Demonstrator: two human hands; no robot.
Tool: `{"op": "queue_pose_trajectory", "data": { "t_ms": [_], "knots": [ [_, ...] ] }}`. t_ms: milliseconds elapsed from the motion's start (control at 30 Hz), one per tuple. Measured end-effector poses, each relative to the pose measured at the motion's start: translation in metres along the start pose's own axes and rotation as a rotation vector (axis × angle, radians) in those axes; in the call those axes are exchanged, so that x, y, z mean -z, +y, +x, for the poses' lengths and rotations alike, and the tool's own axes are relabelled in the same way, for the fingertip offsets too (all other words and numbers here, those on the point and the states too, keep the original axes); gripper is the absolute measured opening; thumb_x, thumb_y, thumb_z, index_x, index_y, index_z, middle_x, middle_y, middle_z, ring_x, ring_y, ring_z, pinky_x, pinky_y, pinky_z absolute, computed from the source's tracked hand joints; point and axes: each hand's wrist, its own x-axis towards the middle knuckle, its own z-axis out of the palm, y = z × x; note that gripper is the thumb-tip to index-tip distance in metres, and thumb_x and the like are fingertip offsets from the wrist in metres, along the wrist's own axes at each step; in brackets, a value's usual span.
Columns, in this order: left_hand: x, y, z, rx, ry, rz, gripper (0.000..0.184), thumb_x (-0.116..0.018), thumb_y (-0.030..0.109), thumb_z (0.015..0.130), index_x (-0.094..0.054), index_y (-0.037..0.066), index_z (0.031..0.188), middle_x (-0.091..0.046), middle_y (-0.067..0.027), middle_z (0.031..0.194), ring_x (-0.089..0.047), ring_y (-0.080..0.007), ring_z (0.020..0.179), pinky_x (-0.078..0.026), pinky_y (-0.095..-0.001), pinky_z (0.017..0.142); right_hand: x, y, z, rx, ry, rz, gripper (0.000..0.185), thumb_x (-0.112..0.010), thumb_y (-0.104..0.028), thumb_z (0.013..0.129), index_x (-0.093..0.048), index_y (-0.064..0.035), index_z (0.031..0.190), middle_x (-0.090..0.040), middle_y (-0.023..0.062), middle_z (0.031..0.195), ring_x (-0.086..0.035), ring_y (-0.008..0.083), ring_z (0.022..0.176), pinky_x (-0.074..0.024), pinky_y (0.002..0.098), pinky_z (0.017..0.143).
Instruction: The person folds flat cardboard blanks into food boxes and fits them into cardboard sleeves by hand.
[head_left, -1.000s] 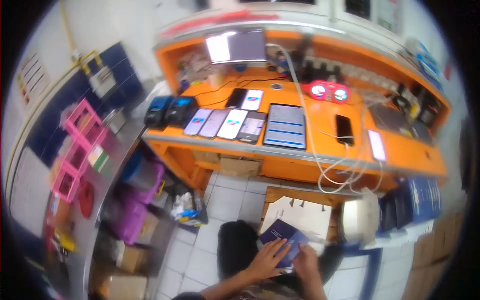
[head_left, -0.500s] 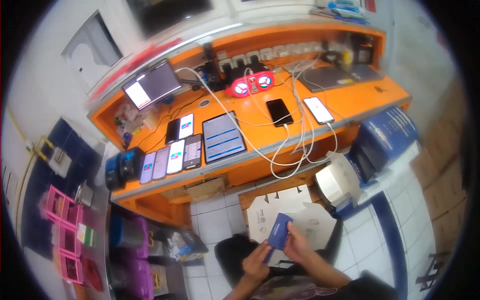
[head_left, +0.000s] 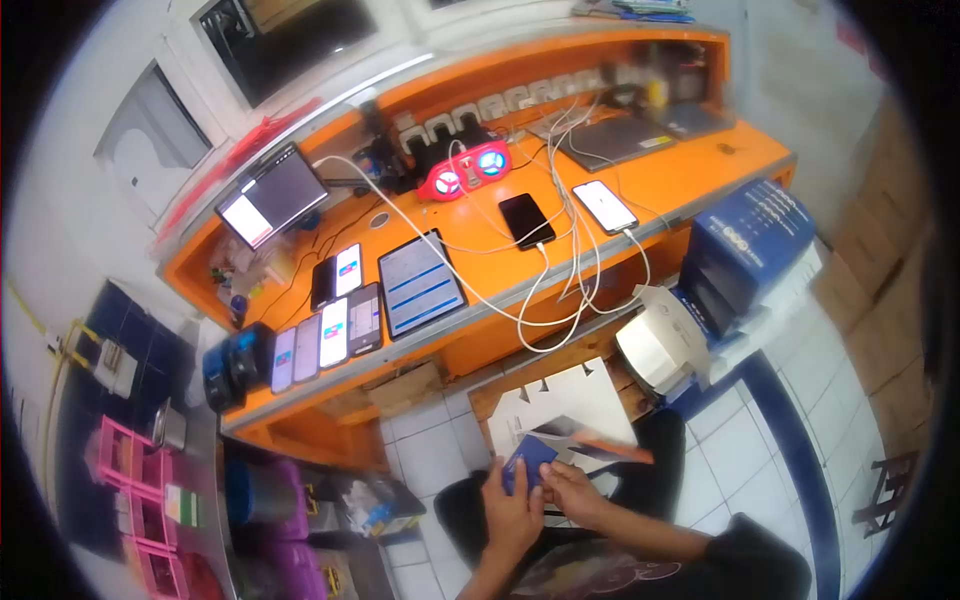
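My left hand (head_left: 512, 512) grips a small, flat, dark blue packet (head_left: 527, 462) with faint lettering, low in the middle of the head view. The fingers of my right hand (head_left: 574, 492) are closed on its right edge. Just beyond the packet is a thin, blurred grey-and-orange piece (head_left: 590, 441); whether it is joined to the packet I cannot tell. Under and behind them lies a flattened white carton (head_left: 560, 400) with notched edges.
Several phones (head_left: 334, 330), a tablet (head_left: 421, 283) and a red speaker (head_left: 466, 171) sit on the orange desk (head_left: 520, 283). White cables (head_left: 572, 325) droop over its front. A blue box (head_left: 752, 250) and an opened white box (head_left: 660, 340) stand right, pink baskets (head_left: 135, 490) left.
The blue packet has been turned and shifted left and lower, with my left hand now around it. My right hand has moved to its right edge. The grey-and-orange piece has come into view.
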Motion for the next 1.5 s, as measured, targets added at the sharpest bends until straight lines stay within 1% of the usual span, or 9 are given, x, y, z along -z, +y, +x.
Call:
{"op": "queue_pose_trajectory", "data": {
  "t_ms": [200, 367, 633, 733, 1067, 1300, 1367, 1467, 1500],
  "knots": [
    [0.01, -0.004, -0.01, -0.032, 0.222, -0.21, 0.061, -0.069, 0.012, 0.085, -0.049, -0.002, 0.141, -0.043, -0.0331, 0.141, -0.047, -0.0485, 0.124, -0.04, -0.0553, 0.104, 0.006, -0.003, -0.009, 0.293, 0.172, -1.154, 0.024, -0.067, -0.023, 0.097, -0.068, -0.0011, 0.107, -0.067, 0.0129, 0.077, -0.066, 0.0184, 0.068, -0.0529, 0.033, 0.066],
    [0.036, 0.0, -0.002, -0.182, 0.354, 0.0, 0.053, -0.083, 0.014, 0.073, -0.068, 0.007, 0.123, -0.059, -0.0167, 0.123, -0.056, -0.0368, 0.114, -0.044, -0.0465, 0.1, -0.003, -0.011, -0.018, 0.552, 0.058, -1.459, 0.025, -0.068, -0.023, 0.096, -0.068, -0.0013, 0.107, -0.067, 0.0134, 0.078, -0.066, 0.0206, 0.069, -0.0532, 0.0345, 0.067],
    [0.029, 0.019, 0.004, -0.178, 0.32, -0.132, 0.026, -0.078, 0.004, 0.078, -0.074, 0.001, 0.103, -0.073, -0.0137, 0.094, -0.069, -0.0313, 0.089, -0.055, -0.0425, 0.082, -0.009, -0.017, -0.026, 0.689, -0.078, -1.576, 0.026, -0.07, -0.023, 0.093, -0.068, -0.0016, 0.108, -0.068, 0.0143, 0.08, -0.067, 0.0241, 0.071, -0.0537, 0.0369, 0.068],
    [0.019, 0.026, -0.007, 0.115, 0.304, -0.443, 0.023, -0.079, -0.002, 0.078, -0.074, 0.0, 0.1, -0.075, -0.0149, 0.093, -0.073, -0.0309, 0.088, -0.058, -0.0395, 0.08, -0.011, -0.017, -0.027, 0.702, -0.104, -1.589, 0.027, -0.071, -0.023, 0.092, -0.068, -0.0018, 0.109, -0.068, 0.0146, 0.081, -0.067, 0.0254, 0.071, -0.0539, 0.0378, 0.069],
    [0.004, -0.007, 0.013, -0.132, 0.312, -0.267, 0.03, -0.08, -0.007, 0.073, -0.069, -0.001, 0.101, -0.07, -0.0168, 0.108, -0.066, -0.0265, 0.103, -0.058, -0.0365, 0.081, -0.015, -0.02, -0.027, 0.725, -0.175, -1.615, 0.031, -0.074, -0.024, 0.089, -0.067, -0.0022, 0.11, -0.069, 0.0157, 0.083, -0.068, 0.0298, 0.073, -0.0545, 0.0408, 0.071],
    [-0.019, -0.058, -0.004, 0.697, 0.188, -0.937, 0.024, -0.063, 0.013, 0.099, -0.052, 0.002, 0.118, -0.066, -0.0065, 0.103, -0.062, -0.0133, 0.095, -0.051, -0.0293, 0.081, -0.007, -0.043, -0.039, 0.696, -0.266, -1.57, 0.033, -0.075, -0.024, 0.087, -0.067, -0.0024, 0.111, -0.07, 0.0163, 0.084, -0.069, 0.0324, 0.074, -0.0549, 0.0426, 0.072],
    [-0.02, -0.072, -0.009, 0.867, 0.317, -1.103, 0.022, -0.059, 0.022, 0.103, -0.057, 0.003, 0.113, -0.067, -0.0046, 0.098, -0.063, -0.0141, 0.086, -0.051, -0.0271, 0.078, 0.0, -0.056, -0.05, 1.13, 0.085, -1.571, 0.045, -0.079, -0.024, 0.084, -0.063, -0.007, 0.122, -0.07, 0.0166, 0.097, -0.069, 0.0316, 0.08, -0.0545, 0.0401, 0.072],
    [-0.024, -0.086, -0.025, 0.894, 0.222, -1.136, 0.026, -0.056, 0.025, 0.105, -0.061, 0.002, 0.114, -0.067, -0.0041, 0.099, -0.064, -0.0133, 0.085, -0.052, -0.0259, 0.078, 0.005, -0.073, -0.056, 1.001, 0.462, -1.705, 0.049, -0.079, -0.023, 0.086, -0.057, -0.0119, 0.127, -0.069, 0.014, 0.105, -0.067, 0.025, 0.081, -0.0519, 0.0343, 0.068],
    [-0.027, -0.084, -0.03, 0.855, 0.15, -1.161, 0.026, -0.056, 0.025, 0.105, -0.061, 0.001, 0.115, -0.067, -0.0045, 0.1, -0.064, -0.013, 0.086, -0.052, -0.026, 0.078, 0.026, -0.063, -0.051, 0.646, 0.377, -1.325, 0.046, -0.079, -0.024, 0.087, -0.055, -0.0129, 0.125, -0.067, 0.0119, 0.104, -0.064, 0.0205, 0.081, -0.0492, 0.0315, 0.066]
  ]
}}
